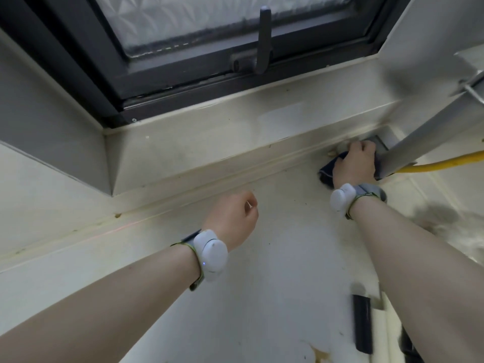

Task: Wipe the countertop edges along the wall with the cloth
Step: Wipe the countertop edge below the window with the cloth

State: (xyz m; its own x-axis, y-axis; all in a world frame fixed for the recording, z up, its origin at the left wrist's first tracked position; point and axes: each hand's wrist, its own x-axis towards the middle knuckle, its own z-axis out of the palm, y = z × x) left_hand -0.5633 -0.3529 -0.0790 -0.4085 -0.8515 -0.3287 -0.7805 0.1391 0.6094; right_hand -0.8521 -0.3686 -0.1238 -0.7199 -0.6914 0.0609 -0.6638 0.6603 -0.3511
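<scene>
While the right hand [356,163] presses the dark cloth [326,172], fingers curled over it, into the wall corner, the yellow hose [445,163] (just beside) could snag it; left hand [231,218] loosely fisted, empty.

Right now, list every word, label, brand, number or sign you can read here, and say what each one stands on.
None: no readable text shows in this view.
White wrist devices: no print visible, only a small blue light on the left one.
Window handle: no marking shows.
Yellow hose: no print can be made out.
Dark cloth under the right hand: no tag visible.
Dark object on the countertop: too blurred to tell.
</scene>
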